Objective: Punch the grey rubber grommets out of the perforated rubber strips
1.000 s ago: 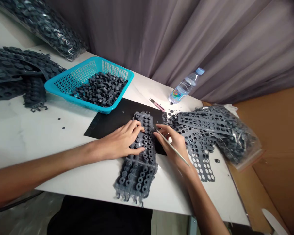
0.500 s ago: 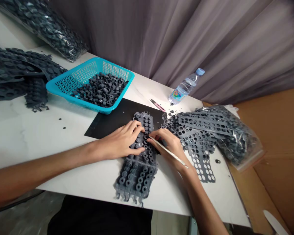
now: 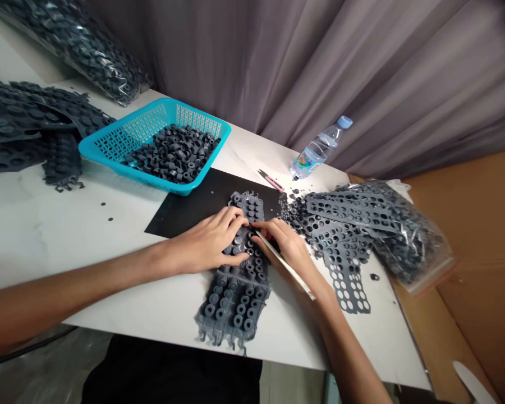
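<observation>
A dark grey moulded rubber sheet (image 3: 231, 300) with rows of round hollow plugs lies lengthwise in front of me, its far part on a black mat (image 3: 185, 207). My left hand (image 3: 212, 238) rests on the sheet from the left, thumb and fingers spread apart around several plugs. My right hand (image 3: 284, 241) is closed on a slim white stick-like tool (image 3: 290, 269). The tool's far end meets the sheet beside my left fingertips. Fingers partly hide that contact.
A blue basket (image 3: 151, 182) holds loose grey plugs. Perforated sheets (image 3: 349, 216) and a plastic bag (image 3: 421, 247) lie right. Pink-handled snips (image 3: 271, 180) and a water bottle (image 3: 320, 148) stand behind. More sheets (image 3: 25, 123) and a filled bag (image 3: 92, 53) are left.
My right hand has shifted slightly up and left, bringing the tool's tip closer to my left fingers. The tool's back end has swung left and down. My left hand stays put.
</observation>
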A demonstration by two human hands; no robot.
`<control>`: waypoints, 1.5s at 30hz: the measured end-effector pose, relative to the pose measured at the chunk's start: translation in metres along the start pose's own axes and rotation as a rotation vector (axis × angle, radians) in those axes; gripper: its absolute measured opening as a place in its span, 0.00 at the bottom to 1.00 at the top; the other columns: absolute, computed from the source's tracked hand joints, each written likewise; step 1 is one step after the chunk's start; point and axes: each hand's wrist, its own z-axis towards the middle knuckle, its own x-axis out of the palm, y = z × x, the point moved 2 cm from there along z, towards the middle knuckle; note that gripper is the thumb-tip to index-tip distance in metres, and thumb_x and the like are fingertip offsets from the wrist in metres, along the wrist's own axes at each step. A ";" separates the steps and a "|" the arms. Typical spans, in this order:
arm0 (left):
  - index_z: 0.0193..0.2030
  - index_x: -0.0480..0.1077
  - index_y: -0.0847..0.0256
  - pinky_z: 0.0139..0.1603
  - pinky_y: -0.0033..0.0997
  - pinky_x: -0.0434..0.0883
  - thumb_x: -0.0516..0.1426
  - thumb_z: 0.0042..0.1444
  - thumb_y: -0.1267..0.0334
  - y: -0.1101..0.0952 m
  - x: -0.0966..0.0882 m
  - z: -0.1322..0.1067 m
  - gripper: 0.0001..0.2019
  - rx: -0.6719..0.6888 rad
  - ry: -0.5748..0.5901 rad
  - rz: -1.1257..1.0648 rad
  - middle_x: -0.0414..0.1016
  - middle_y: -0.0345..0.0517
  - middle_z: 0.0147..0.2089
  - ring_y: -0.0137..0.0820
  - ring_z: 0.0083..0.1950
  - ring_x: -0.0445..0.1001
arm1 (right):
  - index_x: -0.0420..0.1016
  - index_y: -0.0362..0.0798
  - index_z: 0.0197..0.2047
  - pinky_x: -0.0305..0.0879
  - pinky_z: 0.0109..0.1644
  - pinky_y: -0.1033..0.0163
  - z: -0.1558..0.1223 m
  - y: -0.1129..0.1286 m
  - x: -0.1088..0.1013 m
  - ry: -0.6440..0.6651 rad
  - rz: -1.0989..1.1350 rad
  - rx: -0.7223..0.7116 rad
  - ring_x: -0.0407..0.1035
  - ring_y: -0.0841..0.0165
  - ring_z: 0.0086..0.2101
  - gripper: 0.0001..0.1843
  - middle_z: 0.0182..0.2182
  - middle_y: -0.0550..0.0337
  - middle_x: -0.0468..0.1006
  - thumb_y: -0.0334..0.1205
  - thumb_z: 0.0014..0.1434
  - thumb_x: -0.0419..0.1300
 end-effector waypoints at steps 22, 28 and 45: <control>0.64 0.59 0.64 0.58 0.47 0.73 0.51 0.68 0.41 -0.001 -0.001 0.000 0.30 -0.001 0.006 0.017 0.65 0.59 0.60 0.49 0.62 0.68 | 0.73 0.52 0.52 0.69 0.41 0.60 -0.001 -0.001 0.000 -0.041 0.015 0.023 0.72 0.64 0.36 0.14 0.35 0.57 0.77 0.52 0.71 0.58; 0.64 0.59 0.63 0.59 0.48 0.72 0.51 0.68 0.40 -0.001 -0.001 0.000 0.30 0.000 0.011 0.022 0.64 0.60 0.60 0.49 0.63 0.67 | 0.73 0.50 0.57 0.69 0.44 0.58 0.001 0.002 0.002 0.002 -0.067 -0.028 0.72 0.62 0.39 0.15 0.39 0.53 0.77 0.48 0.74 0.54; 0.64 0.58 0.58 0.64 0.48 0.68 0.53 0.68 0.42 0.000 -0.002 0.000 0.27 -0.004 0.032 -0.045 0.63 0.55 0.62 0.46 0.65 0.66 | 0.71 0.48 0.53 0.68 0.48 0.52 -0.009 -0.032 -0.004 -0.366 -0.209 0.412 0.73 0.56 0.44 0.18 0.46 0.49 0.77 0.50 0.75 0.47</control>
